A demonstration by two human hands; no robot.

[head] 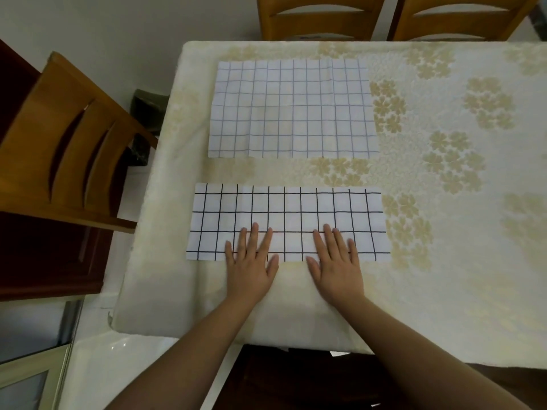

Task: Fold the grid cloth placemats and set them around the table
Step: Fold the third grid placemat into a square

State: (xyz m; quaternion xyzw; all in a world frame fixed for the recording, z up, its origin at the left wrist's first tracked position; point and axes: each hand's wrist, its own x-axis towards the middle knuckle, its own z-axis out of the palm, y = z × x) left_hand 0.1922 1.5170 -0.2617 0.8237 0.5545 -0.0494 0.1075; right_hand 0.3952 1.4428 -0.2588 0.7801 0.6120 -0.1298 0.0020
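A white placemat with a bold black grid [288,211] lies folded into a long narrow strip near the table's front edge. My left hand [251,261] and my right hand [336,261] lie flat side by side, their straight fingers pressing the strip's near edge. Beyond it, a second white placemat with a fainter grid [291,109] lies spread out flat and creased, touched by neither hand.
The table [444,202] wears a cream cloth with beige flower prints. A wooden chair [68,137] stands at the table's left side. Two more wooden chairs [321,17] [461,17] stand at the far edge.
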